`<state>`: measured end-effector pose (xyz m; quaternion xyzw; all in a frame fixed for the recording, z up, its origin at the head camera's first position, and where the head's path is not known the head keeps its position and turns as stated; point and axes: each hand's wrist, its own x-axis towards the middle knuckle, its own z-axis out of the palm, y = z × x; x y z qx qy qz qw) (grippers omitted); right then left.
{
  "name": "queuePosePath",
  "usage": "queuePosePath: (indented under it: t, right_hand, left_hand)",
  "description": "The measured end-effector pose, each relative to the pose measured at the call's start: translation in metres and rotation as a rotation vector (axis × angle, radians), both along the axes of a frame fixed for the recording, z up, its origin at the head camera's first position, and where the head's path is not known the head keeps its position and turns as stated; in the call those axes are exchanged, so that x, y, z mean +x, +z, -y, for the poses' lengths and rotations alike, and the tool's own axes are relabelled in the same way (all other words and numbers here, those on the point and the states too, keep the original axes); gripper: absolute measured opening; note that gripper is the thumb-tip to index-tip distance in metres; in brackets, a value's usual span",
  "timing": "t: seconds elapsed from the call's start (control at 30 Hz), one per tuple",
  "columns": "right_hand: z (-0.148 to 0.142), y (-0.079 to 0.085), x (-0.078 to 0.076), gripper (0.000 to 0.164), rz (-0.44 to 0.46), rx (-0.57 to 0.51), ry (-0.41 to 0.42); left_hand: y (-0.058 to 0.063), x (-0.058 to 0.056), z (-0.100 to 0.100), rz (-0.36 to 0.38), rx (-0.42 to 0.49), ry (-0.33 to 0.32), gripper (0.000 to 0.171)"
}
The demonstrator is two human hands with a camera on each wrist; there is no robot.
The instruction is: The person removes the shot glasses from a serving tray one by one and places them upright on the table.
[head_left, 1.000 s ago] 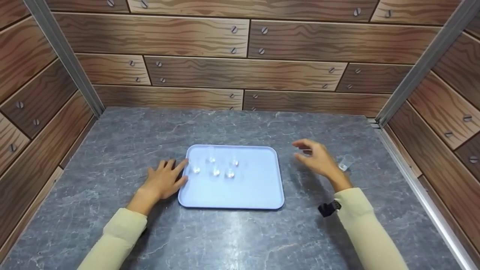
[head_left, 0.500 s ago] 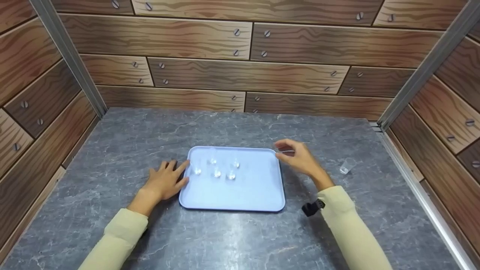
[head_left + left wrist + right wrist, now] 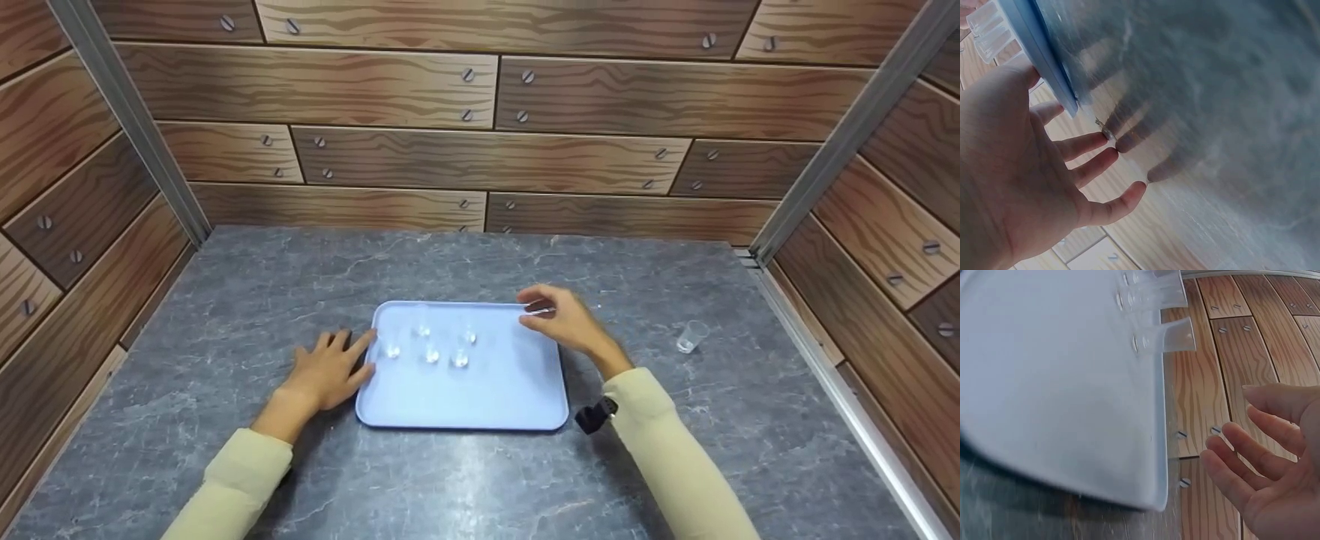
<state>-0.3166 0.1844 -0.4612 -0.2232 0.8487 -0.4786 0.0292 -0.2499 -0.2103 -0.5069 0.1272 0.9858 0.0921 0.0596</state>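
A light blue tray (image 3: 517, 401) bears several small clear cups (image 3: 460, 360), standing upright on its left half. My left hand (image 3: 328, 375) lies spread at the tray's left edge, thumb and forefinger at the rim; in the left wrist view its other fingertips (image 3: 1137, 191) rest on the table. Over the tray's back right corner hangs my right hand (image 3: 562, 319), thumb and fingers parted and loosely bent. The right wrist view shows nothing between its fingers (image 3: 1224, 475). Another clear cup (image 3: 691, 337) stands alone on the table, right of the right hand.
The tray lies on a grey marbled table (image 3: 300, 270). Wood-patterned walls (image 3: 390, 157) enclose it at the back and both sides. Metal posts (image 3: 825, 150) rise at the back corners, and a metal rail (image 3: 847, 390) runs along the right edge.
My right hand has moved left, from the table near the lone cup to above the tray's back right corner. The left hand, tray and cups keep their places.
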Motion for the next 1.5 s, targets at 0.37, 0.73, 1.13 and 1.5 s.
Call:
queuePosePath:
  t: [0.37,0.73,1.13,1.5]
  right_hand:
    - [0.028,-0.009,-0.006,0.037,0.041,0.021,0.037]
    - [0.04,-0.016,-0.013,0.039,0.061,0.021,0.055]
    - [0.053,-0.023,-0.02,0.04,0.107,-0.02,0.105]
    - [0.063,-0.034,-0.026,0.045,0.17,-0.04,0.116]
  left_hand:
    - [0.0,0.002,0.002,-0.007,-0.003,-0.001,0.06]
    - [0.002,-0.002,-0.001,-0.01,-0.006,-0.001,0.061]
    - [0.0,0.002,0.0,-0.02,-0.004,-0.007,0.06]
    - [0.0,0.002,0.0,-0.02,0.0,-0.009,0.06]
